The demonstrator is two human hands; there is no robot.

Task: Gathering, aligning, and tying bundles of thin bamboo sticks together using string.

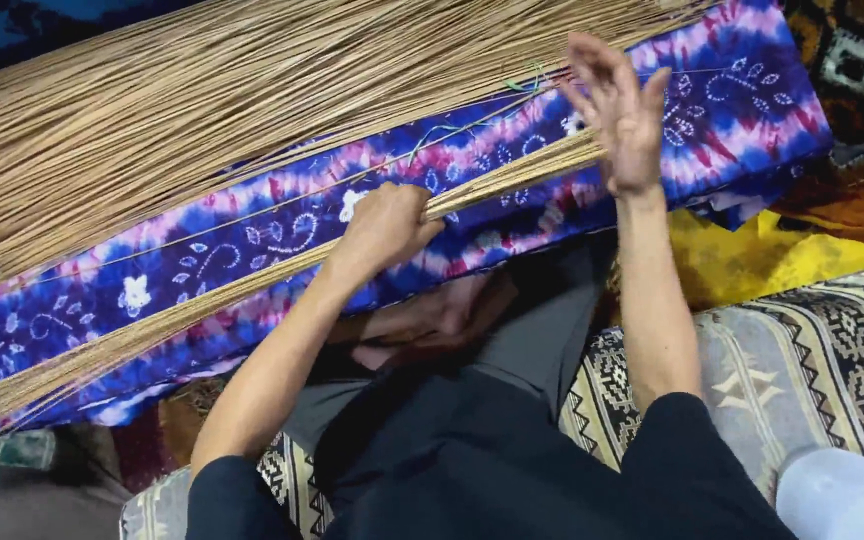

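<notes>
fingers (404, 205) round stiff straw bundle (202, 300) (thin)

I'm looking at a home floor workspace: patterned woven rugs (812, 350), tie-dyed cushion (732, 110), loose broom sticks (202, 110) piled up.

The person wears a dark navy top with short sleeves that end above the elbows, and both forearms are bare. The left hand (384, 225) and the right hand (620, 115) have no rings, watch or gloves. Grey trousers cover the legs.
</notes>
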